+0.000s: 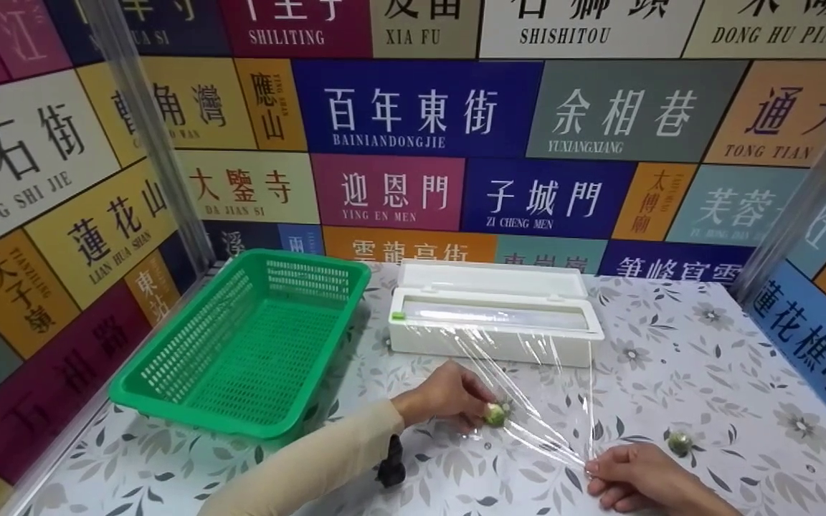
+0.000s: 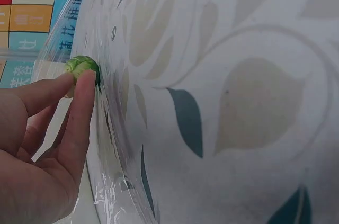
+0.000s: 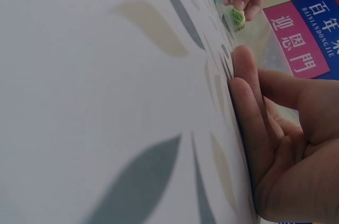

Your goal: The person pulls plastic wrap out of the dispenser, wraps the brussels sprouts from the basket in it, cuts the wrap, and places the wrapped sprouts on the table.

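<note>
My left hand [image 1: 445,395] pinches a small Brussels sprout [image 1: 496,416] between thumb and fingers, low over the table. In the left wrist view the same Brussels sprout [image 2: 82,66] shows green leaves at the fingertips, against clear film. A sheet of cling film [image 1: 563,401] stretches from the white dispenser box [image 1: 427,340] toward me, its corner pinched by my right hand [image 1: 639,473]. The right wrist view has the right hand [image 3: 280,128] low against the table. A second Brussels sprout [image 1: 680,443] lies beyond it, with a shiny surface.
The dispenser's lid [image 1: 492,278] is raised at the back, and a green slider [image 1: 399,315] sits at its left end. A green plastic basket [image 1: 241,424] stands on the left. The table [image 1: 714,358] has a leaf-patterned cover, and sign-printed walls [image 1: 413,107] enclose it.
</note>
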The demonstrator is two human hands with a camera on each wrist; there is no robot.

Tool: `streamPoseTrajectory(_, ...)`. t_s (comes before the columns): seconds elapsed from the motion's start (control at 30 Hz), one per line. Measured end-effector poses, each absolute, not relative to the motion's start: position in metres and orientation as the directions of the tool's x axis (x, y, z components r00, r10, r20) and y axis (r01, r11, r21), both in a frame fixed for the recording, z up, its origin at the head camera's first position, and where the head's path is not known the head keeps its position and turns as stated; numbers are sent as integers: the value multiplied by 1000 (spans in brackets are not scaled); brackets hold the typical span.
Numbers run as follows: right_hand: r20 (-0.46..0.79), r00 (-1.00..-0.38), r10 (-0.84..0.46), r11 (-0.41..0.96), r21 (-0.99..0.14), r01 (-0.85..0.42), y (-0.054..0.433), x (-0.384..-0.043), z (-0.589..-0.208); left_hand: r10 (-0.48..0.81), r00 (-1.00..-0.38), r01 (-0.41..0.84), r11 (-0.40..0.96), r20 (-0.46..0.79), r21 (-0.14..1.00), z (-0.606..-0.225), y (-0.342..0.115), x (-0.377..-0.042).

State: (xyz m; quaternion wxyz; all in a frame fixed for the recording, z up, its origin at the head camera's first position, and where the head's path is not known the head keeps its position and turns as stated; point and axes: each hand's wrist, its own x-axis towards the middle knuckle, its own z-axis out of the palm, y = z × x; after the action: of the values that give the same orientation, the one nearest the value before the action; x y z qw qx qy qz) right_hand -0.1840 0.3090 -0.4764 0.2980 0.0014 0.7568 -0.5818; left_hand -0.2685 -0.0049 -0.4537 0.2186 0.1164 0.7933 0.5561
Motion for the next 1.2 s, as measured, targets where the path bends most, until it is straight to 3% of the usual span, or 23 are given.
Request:
streamPoseTrajectory(0.27,-469,-807,-359,305,-876,374,309,-186,-476,434,-896,109,426,-97,898,-449,-18,-259)
streamPoseTrajectory(0.43,-490,-780,-389,268,-870,413,312,-185,-474,485,-873,346,549,47,761,-446,-36,-247)
streamPoseTrajectory(0.57,-493,-777,-392,275,-869,412,316,-184,-468,511,-854,448,627,98,637,-440,-57,-239)
streamPoseTrajectory(0.63,-504,-793,-343,313,-857,409,317,-184,-463,502,-859,452,653,99,608,-437,-69,-237)
streamPoseTrajectory(0.77,-525,-846,-90,466,-774,430,315,-185,-452,467,-882,402,684,57,609,-434,-89,-234)
streamPoseTrajectory(0.87,-431,-902,-4,598,-724,343,312,-185,-446,459,-889,365,705,1,608,-435,-100,-233)
streamPoseTrajectory(0.97,-284,-951,-124,674,-727,129,309,-186,-446,458,-888,351,727,-36,590,-438,-104,-232)
streamPoseTrajectory(1.07,-153,-948,-279,687,-722,-85,304,-188,-452,464,-885,377,746,-22,549,-441,-103,-230)
streamPoseTrajectory(1.2,-68,-934,-350,705,-676,-215,296,-194,-461,440,-898,393,763,34,513,-446,-99,-227)
